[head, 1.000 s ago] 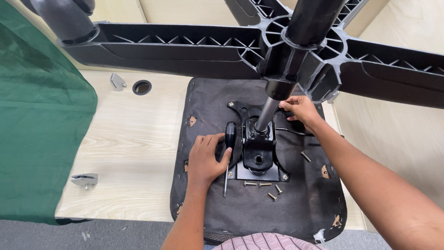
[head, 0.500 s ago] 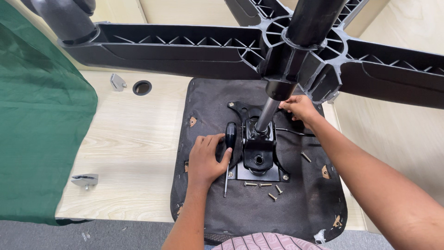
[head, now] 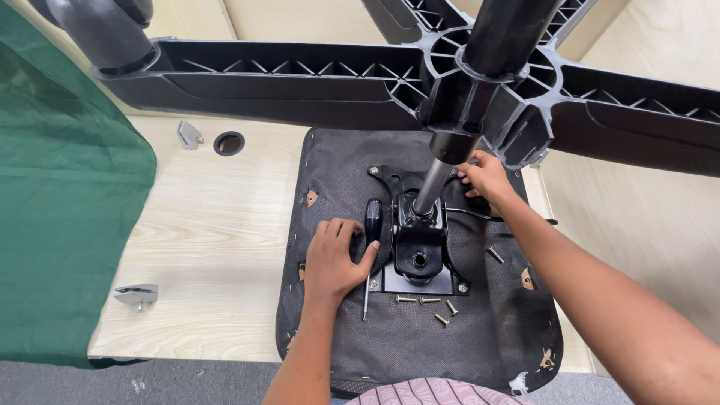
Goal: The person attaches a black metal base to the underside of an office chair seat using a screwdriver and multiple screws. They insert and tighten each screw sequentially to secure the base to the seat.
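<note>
An upturned chair seat [head: 337, 172], covered in black fabric, lies on a light wooden table [head: 217, 247]. A black metal mechanism plate [head: 420, 255] is mounted at its middle, with a grey gas cylinder [head: 431, 187] rising to a black star-shaped chair base [head: 300, 79] overhead. My left hand [head: 334, 259] rests flat on the fabric by the plate's left edge, touching a black-handled screwdriver [head: 372, 225] that lies there. My right hand [head: 487, 178] grips the plate's far right corner. Several loose screws [head: 431, 304] lie just in front of the plate.
A green cloth [head: 64, 217] covers the table's left side. Two small metal brackets [head: 137, 294] [head: 189, 135] and a round cable hole [head: 229, 142] sit on the bare wood. A black lever [head: 487, 217] sticks out to the plate's right. Grey carpet shows below the table's front edge.
</note>
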